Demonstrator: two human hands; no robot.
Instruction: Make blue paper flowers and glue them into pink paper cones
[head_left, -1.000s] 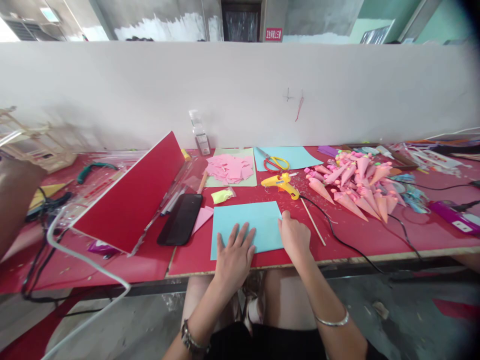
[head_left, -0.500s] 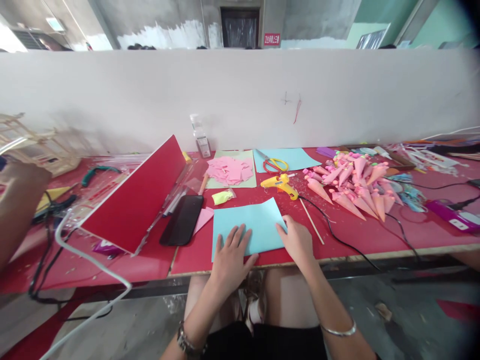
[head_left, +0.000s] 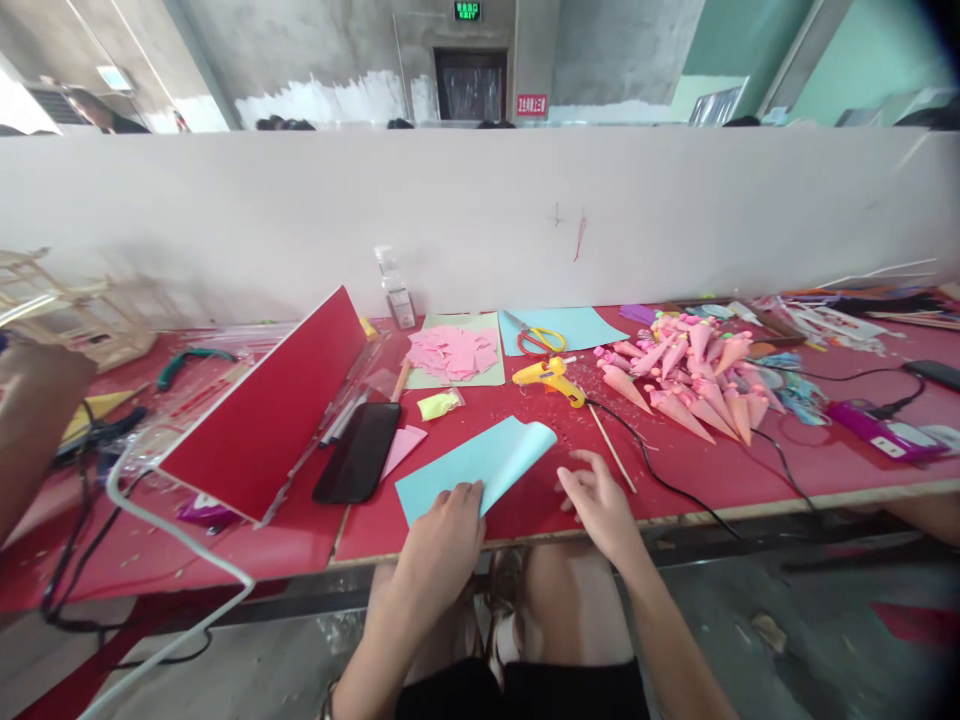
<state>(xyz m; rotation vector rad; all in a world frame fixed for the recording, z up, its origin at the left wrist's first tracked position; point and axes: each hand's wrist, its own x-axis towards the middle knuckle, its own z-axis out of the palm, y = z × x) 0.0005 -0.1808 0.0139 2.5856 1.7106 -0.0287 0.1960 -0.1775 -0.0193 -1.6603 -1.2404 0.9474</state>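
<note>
Left hand point(head_left: 442, 535) fingers pinch the near edge of 1 curled light-blue paper sheet point(head_left: 480, 462) on the red counter point(head_left: 675, 470), while right hand point(head_left: 600, 497) hovers just beside it, fingers spread, holding nothing.

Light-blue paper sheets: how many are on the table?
2. One light-blue sheet curls up under the left hand at the near edge; the other blue sheet lies by the white partition, under the scissors.

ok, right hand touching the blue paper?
Apart. The head view shows the right hand open over bare red table, a strip of red between it and the curled blue paper. The left hand holds that sheet's near edge.
</note>
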